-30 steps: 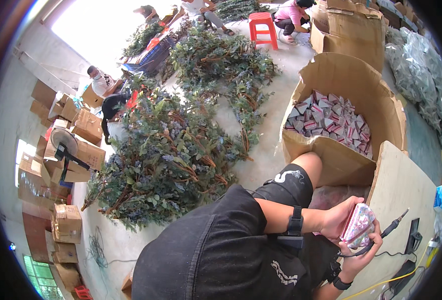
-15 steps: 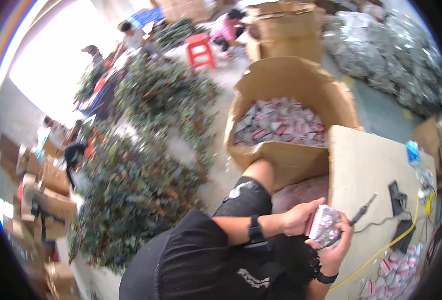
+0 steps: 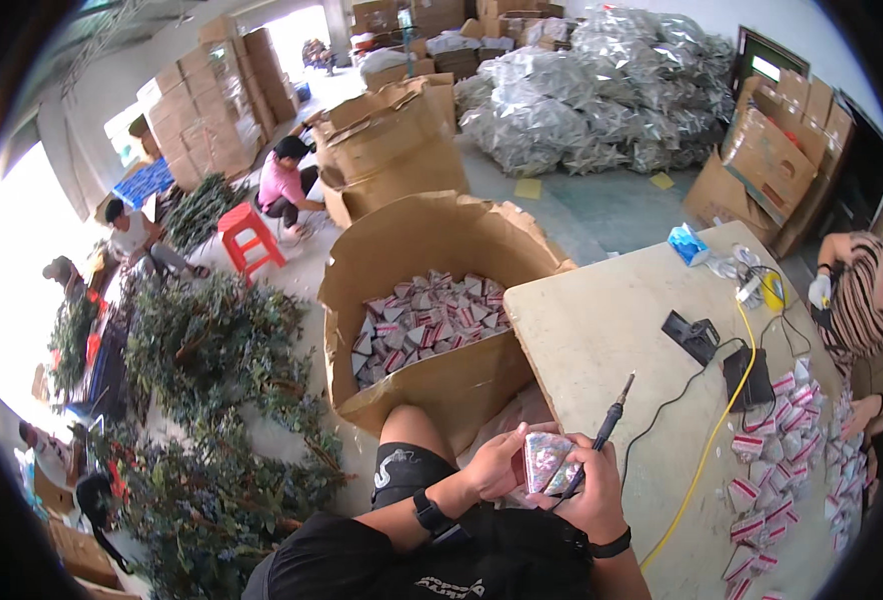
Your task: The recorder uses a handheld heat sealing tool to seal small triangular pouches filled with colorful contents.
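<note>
Above my lap, my left hand grips the left side of a small clear, glittery wedge-shaped packet with multicoloured contents. My right hand is closed around a soldering iron with a dark handle, its metal tip pointing up and away from the packet. Fingers of that same hand also steady the packet's right edge. Just beyond my knee stands a large open cardboard box, partly filled with similar red-and-white wedge packets. More such packets lie in a pile on the table to my right.
A yellow cable, a black iron stand and a blue tissue pack are on the table. At the right a co-worker sits by the pile. Leafy artificial branches cover the left floor, near a red stool.
The head view has swung up and right, bringing in more table and the co-worker. My hands still hold the packet and soldering iron; the packet is turned, its clear face now more toward me.
</note>
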A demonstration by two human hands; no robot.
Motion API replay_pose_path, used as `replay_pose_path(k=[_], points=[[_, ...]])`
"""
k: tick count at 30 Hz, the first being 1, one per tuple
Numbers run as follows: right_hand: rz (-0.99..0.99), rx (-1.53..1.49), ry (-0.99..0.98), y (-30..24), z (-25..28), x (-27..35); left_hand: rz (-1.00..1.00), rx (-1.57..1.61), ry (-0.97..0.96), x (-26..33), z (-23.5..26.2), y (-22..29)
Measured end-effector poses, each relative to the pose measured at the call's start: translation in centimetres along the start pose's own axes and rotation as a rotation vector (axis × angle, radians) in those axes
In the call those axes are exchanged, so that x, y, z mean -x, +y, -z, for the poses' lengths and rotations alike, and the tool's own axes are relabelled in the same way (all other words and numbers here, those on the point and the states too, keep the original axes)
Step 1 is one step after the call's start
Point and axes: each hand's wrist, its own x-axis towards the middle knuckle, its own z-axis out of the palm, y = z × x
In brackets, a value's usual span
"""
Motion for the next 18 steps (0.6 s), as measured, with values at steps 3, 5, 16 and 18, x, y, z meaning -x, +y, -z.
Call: replay_pose_path(k=[3,5,16,18], points=[[-0.024,-0.121,0.018,0.0,0.2,0.2,0.038,0.034,-0.095,-0.2,0.3,-0.5],[-0.039,-0.157,0.042,-0.3,0.3,0.6,0.093,-0.028,-0.088,-0.6,0.0,-1.1],[-0.165,-0.063,0.147,0.1,1.8,3.4,0.430,0.477,-0.291,-4.1,-1.6,-2.5],[-0.156,-0.046,0.235,1.0,2.4,4.3,0.420,0.426,-0.223,-4.7,-2.6,-1.7]])
